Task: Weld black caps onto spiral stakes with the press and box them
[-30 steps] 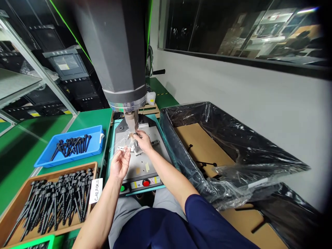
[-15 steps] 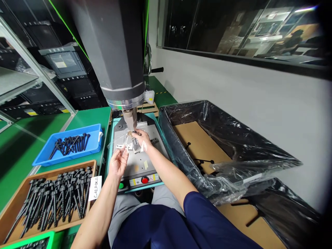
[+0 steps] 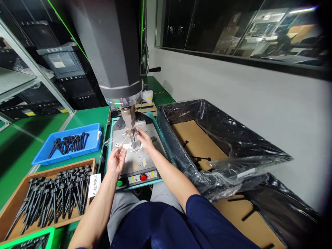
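Black part appeared upright between your 2 half-curled hands: right hand nearer, left hand farther; any hold unclear.

Pale wall, right; dark-framed window above, bright strip light visible through it. Green counter, left.

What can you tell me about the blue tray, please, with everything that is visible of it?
The blue tray is shallow and roughly rectangular, with raised walls, and looks like plastic. It sits open side up on the green table, beyond the brown tray. Black long-stemmed parts lie loosely piled inside. A whitish tag is on its right end. Neither the left hand nor the right hand touches it.
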Action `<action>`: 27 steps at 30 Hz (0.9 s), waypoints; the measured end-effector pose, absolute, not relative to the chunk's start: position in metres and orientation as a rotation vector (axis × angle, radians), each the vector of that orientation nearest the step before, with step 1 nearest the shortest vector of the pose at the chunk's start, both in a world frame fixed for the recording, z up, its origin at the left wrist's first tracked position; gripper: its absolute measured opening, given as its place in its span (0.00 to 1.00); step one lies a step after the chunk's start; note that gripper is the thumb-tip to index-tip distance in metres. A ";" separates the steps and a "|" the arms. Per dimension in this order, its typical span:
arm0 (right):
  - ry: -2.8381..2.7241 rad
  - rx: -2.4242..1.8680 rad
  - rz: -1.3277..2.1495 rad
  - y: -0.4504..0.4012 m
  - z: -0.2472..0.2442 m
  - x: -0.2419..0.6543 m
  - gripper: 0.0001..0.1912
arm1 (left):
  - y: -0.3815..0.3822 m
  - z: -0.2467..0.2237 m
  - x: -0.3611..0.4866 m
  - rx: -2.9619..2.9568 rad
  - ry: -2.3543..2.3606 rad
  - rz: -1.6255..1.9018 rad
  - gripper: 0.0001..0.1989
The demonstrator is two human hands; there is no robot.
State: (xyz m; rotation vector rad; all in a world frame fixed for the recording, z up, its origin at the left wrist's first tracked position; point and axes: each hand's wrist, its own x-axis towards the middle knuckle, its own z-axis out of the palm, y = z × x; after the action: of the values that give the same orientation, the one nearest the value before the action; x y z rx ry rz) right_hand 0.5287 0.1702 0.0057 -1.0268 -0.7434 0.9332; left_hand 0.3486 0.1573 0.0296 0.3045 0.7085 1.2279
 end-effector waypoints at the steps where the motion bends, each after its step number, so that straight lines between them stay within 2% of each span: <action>1: -0.640 -1.024 0.968 0.166 0.003 0.529 0.22 | 0.158 0.029 0.348 0.310 0.710 1.233 0.06; 4: -0.385 -1.048 1.060 0.156 0.003 0.533 0.20 | 0.158 0.027 0.347 0.349 0.715 1.236 0.06; 7: -0.296 -1.002 1.122 0.148 0.006 0.537 0.23 | 0.159 0.025 0.347 0.377 0.735 1.238 0.07; 15: -0.497 -0.988 1.005 0.138 -0.002 0.530 0.30 | 0.159 0.014 0.343 0.388 0.738 1.254 0.08; 19: -0.477 -1.028 1.028 0.153 0.012 0.538 0.23 | 0.161 0.015 0.340 0.419 0.722 1.255 0.08; 21: -0.425 -1.084 1.113 0.167 0.025 0.548 0.21 | 0.163 0.018 0.341 0.444 0.713 1.263 0.08; 25: -0.310 -1.133 1.507 0.199 0.050 0.568 0.25 | 0.164 0.027 0.345 0.502 0.699 1.264 0.09; 27: -0.263 -1.078 1.622 0.213 0.056 0.572 0.22 | 0.162 0.030 0.346 0.532 0.703 1.250 0.10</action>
State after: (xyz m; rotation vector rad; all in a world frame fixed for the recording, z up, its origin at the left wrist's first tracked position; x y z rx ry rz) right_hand 0.5719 0.2128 0.0562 -1.0785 -0.2631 1.6219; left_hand 0.3463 0.1624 0.0304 0.5322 0.7025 1.2502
